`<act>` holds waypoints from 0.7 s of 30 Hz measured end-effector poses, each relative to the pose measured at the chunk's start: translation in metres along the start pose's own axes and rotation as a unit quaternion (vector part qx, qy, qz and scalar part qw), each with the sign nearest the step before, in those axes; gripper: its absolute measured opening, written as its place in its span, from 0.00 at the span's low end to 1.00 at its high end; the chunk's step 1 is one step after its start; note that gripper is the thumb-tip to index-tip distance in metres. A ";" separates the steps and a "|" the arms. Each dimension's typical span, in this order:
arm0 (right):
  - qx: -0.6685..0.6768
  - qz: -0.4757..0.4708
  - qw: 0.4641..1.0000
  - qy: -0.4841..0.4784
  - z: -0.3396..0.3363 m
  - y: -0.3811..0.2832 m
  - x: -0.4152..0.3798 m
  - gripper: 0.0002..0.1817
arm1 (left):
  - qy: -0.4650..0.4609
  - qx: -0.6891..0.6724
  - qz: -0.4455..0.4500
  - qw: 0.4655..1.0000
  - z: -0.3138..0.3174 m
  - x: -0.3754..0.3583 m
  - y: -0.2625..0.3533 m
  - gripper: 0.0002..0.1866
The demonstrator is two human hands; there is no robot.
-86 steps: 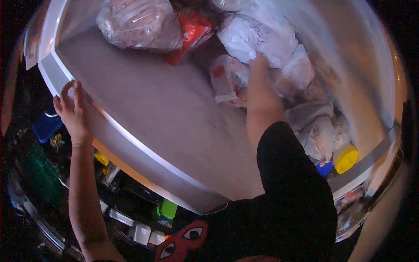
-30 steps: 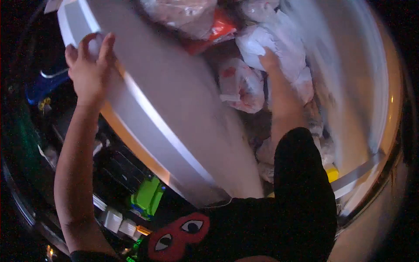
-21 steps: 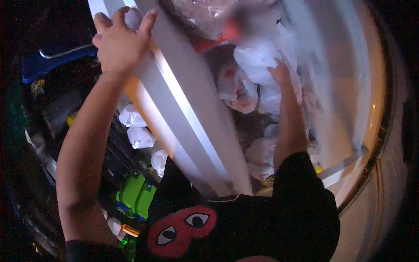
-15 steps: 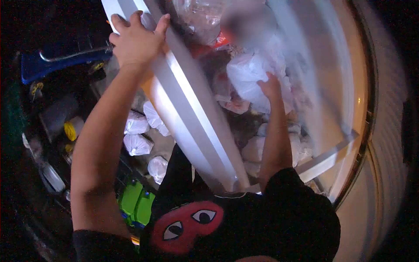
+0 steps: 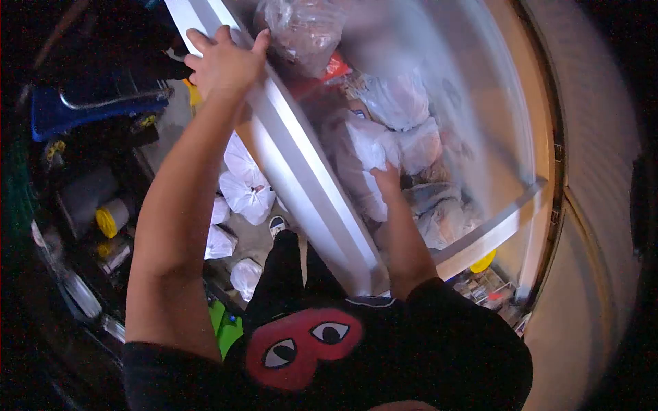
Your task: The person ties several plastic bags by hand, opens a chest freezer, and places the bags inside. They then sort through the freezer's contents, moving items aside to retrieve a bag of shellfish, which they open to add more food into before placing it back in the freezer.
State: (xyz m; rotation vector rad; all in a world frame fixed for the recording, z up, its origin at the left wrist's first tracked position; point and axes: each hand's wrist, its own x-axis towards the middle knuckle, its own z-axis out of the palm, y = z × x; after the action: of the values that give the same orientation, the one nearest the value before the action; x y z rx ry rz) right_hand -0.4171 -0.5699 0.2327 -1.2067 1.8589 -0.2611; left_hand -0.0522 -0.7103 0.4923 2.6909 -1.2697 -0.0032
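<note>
A long pale metal-edged lid or door slants across the middle of the view. My left hand rests on its upper edge, fingers spread. Beyond it lies a deep compartment full of plastic bags. My right hand reaches inside and has its fingers on a white plastic bag; the fingertips are partly hidden by the plastic. Another whitish bag lies above it, a clear bag sits at the top, and a red item shows between them.
White tied bags are on the floor at the left of the lid, near a shoe. A blue cart, a yellow-ended roll and a green object are further left. The compartment's metal rim crosses at the right.
My right hand has moved down and left inside the compartment. The white bag it held higher up now lies lower. My left hand stays on the lid, and the view has shifted slightly.
</note>
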 end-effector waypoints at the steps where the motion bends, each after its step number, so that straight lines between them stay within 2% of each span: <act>1: -0.030 0.004 1.000 0.004 -0.002 -0.012 -0.013 0.32 | -0.005 -0.005 -0.002 1.000 -0.002 -0.002 0.003 0.40; 2: -0.062 0.009 0.998 0.007 -0.004 -0.021 -0.022 0.32 | -0.012 -0.009 -0.004 1.000 -0.004 -0.003 0.004 0.39; 4: -0.041 0.041 0.997 -0.044 0.003 0.009 -0.005 0.32 | -0.009 -0.008 0.001 1.000 -0.003 -0.003 0.003 0.39; 6: -0.052 0.061 0.995 -0.059 0.001 0.011 -0.006 0.32 | -0.008 -0.010 0.006 1.000 -0.003 -0.005 0.003 0.39; 8: -0.096 0.068 0.992 -0.037 -0.002 0.006 -0.013 0.32 | -0.009 -0.019 0.012 1.000 -0.005 -0.005 0.001 0.39; 11: -0.067 0.038 0.993 -0.089 0.007 0.039 0.006 0.34 | -0.003 -0.021 0.012 1.000 -0.004 -0.004 0.000 0.39; 14: -0.176 0.029 0.983 -0.053 0.005 0.030 0.001 0.34 | 0.000 -0.032 0.013 0.999 -0.005 -0.005 0.001 0.39; 15: -0.182 0.029 0.981 -0.060 0.003 0.029 0.003 0.34 | -0.032 -0.029 0.008 0.999 -0.014 -0.007 0.003 0.39; 17: -0.198 0.032 0.977 -0.075 0.000 0.027 0.007 0.34 | -0.035 -0.018 0.033 0.999 -0.014 -0.009 -0.001 0.40; 21: -0.138 0.027 0.985 -0.102 -0.007 0.008 -0.003 0.31 | -0.036 -0.006 0.083 0.996 -0.018 -0.009 -0.010 0.41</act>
State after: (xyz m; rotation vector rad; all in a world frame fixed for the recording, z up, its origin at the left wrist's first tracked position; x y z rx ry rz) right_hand -0.4265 -0.5651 0.2340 -1.3114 1.7834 0.1508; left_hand -0.0491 -0.6945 0.5080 2.5885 -1.5071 -0.0870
